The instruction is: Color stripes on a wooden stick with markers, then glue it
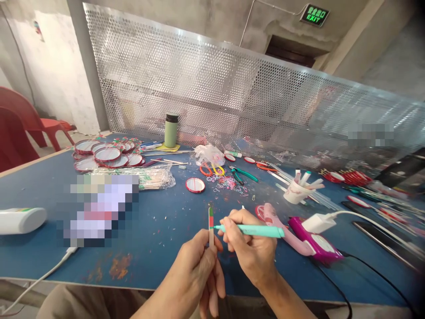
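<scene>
My left hand (201, 261) pinches a flat wooden stick (211, 239) upright near the table's front edge. The stick's upper part is coloured, with a green band at the top and a red one below it. My right hand (250, 246) grips a turquoise marker pen (257, 230) held almost level. Its tip points left and meets the stick just below the red band. Beyond the hands lies a round white disc with a red rim (195, 185). The ends of some left fingers are hidden behind the stick hand.
Red-rimmed discs (107, 153) are piled at the back left beside bagged sticks (156, 177). A green bottle (171, 130) stands before a perforated metal screen (215, 75). Right are pliers (244, 174), a cup of markers (295, 191), a pink glue gun (282, 228) and a purple power strip (318, 246).
</scene>
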The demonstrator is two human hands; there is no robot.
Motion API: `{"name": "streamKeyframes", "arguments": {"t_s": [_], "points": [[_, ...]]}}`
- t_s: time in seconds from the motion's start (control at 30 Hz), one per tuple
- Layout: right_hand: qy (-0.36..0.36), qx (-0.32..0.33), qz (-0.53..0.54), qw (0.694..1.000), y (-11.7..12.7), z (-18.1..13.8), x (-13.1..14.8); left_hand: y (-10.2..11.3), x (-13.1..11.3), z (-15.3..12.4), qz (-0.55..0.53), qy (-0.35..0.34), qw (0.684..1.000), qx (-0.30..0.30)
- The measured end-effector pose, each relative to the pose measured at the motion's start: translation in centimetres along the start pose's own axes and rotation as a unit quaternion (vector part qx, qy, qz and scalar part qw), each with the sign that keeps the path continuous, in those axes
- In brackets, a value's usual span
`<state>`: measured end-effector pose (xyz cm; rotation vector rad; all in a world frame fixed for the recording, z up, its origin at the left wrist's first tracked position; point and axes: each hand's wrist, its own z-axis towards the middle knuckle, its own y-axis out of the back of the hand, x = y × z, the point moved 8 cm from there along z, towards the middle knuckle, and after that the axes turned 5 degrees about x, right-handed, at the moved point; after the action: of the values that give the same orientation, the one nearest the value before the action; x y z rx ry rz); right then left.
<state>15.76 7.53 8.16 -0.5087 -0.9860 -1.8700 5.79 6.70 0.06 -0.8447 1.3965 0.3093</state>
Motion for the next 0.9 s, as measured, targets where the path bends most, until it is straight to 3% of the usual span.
{"name": "streamKeyframes", "arguments": {"t_s": [0.2,0.3,0.5,0.63,0.7,0.77,0.9], "points": [[-0.038,-0.020,0.019,0.999,0.6,-1.7,0.5,0.1,0.0,0.1,-0.010,-0.007,1.000,-0.009],[-0.058,-0.072,0.025,0.995,1.4,-3.5,0.2,-0.2,0.1,0.2,-0.024,0.003,1.000,0.013],[-0.016,-0.170,0.001,0.985,1.8,-5.2,1.3,-0.9,-0.2,0.1,-0.049,-0.011,0.998,0.045],[0.021,-0.150,-0.055,0.987,0.2,-4.6,3.0,-0.7,-0.4,0.0,-0.022,-0.025,0.999,0.035],[0.021,-0.172,-0.050,0.984,0.1,-4.7,3.0,-0.5,-0.5,-0.1,-0.017,-0.034,0.999,0.026],[-0.016,-0.193,-0.025,0.981,0.4,-5.0,2.0,-0.5,-0.6,-0.2,-0.025,-0.044,0.998,0.025],[-0.108,-0.171,0.087,0.975,0.4,-5.4,-1.0,-1.0,-0.4,-0.3,-0.014,-0.023,0.998,0.054]]}}
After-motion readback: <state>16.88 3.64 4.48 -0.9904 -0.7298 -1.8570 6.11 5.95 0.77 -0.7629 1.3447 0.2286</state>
